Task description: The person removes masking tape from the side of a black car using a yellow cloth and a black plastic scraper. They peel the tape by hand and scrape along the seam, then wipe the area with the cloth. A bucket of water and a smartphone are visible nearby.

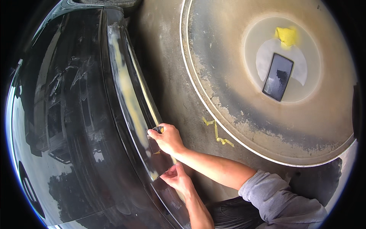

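A glossy black car body panel fills the left, with a sill strip [128, 94] bearing a long pale yellow filler patch. My right hand [168, 137] grips a small dark block [156, 129] with an orange part, against the strip's outer edge near the patch's lower end. Most of the block is hidden by the fingers. Just below, my left hand [180, 177] has its fingertips at the strip's edge, beside a dark brownish area; whether they pinch something thin is not clear. A narrow yellowish line [145, 96] runs along the outer edge of the sill.
A large round worn tabletop [228, 114] with a raised rim stands at the right. On it lie a dark smartphone [278, 76] and a crumpled yellow cloth or paper [286, 36]. Torn yellow masking tape [216, 131] lies on the concrete floor. Part of a tire [114, 3] shows at top.
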Demonstrator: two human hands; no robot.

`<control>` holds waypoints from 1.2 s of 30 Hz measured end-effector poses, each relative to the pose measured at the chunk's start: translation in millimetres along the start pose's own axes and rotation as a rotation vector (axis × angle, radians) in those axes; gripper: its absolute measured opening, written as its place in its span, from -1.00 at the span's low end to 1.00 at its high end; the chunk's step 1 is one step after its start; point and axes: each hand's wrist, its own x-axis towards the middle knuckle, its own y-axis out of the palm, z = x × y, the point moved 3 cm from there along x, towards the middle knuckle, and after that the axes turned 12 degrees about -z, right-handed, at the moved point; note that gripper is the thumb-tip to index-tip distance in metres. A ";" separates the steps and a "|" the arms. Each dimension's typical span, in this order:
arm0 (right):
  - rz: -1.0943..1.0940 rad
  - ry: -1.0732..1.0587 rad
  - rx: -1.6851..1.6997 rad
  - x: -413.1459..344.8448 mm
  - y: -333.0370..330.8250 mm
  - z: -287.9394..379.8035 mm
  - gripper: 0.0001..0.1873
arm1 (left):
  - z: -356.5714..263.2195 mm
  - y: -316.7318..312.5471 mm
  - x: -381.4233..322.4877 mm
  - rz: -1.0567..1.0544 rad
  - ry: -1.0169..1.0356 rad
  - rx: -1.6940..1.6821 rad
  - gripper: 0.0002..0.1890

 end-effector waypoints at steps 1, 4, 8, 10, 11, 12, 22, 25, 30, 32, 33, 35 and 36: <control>0.016 0.039 -0.024 -3.2 -2.7 0.2 -0.71 | -1.3 0.8 -1.1 -0.001 0.001 0.004 -0.65; -0.123 -0.105 -0.006 17.5 3.8 12.7 -0.69 | -2.9 2.9 -2.1 0.001 -0.030 -0.028 -0.62; 0.038 -0.011 -0.040 8.0 0.6 5.8 -0.67 | -2.8 2.4 -3.2 -0.045 -0.029 0.011 -0.62; -0.015 -0.097 0.061 4.5 -1.8 6.2 -0.70 | -3.1 2.9 -2.8 -0.068 0.009 0.058 -0.61; -0.011 -0.049 -0.012 4.4 -0.9 2.1 -0.70 | -2.4 3.5 -3.2 -0.062 -0.001 0.033 -0.61; -0.027 -0.040 -0.014 13.5 1.3 9.0 -0.71 | -2.0 3.5 -2.9 -0.057 -0.009 0.011 -0.60; -0.088 -0.032 -0.052 32.6 10.8 21.1 -0.70 | 7.7 3.7 -1.5 -0.099 -0.015 0.006 -0.60; -0.117 -0.099 0.093 37.9 15.3 23.3 -0.65 | 5.1 3.6 -2.4 -0.075 0.021 0.004 -0.60; 0.146 0.067 -0.014 0.9 -1.5 -28.6 -0.69 | -2.0 9.1 -2.6 -0.096 0.006 0.065 -0.55; 0.194 0.132 -0.017 -9.8 -19.9 -47.7 -0.70 | -5.7 11.7 -0.9 -0.083 -0.058 0.061 -0.54; 0.203 0.152 0.050 -12.6 -30.2 -53.3 -0.70 | -8.0 11.4 -1.1 -0.083 -0.128 -0.001 -0.55; 0.091 0.090 0.196 -12.2 -51.0 -54.6 -0.76 | -14.4 11.1 -2.3 -0.086 -0.296 -0.079 -0.57; 0.020 0.149 0.181 -12.3 -59.2 -55.6 -0.79 | -18.3 10.1 -4.7 -0.064 -0.444 -0.132 -0.45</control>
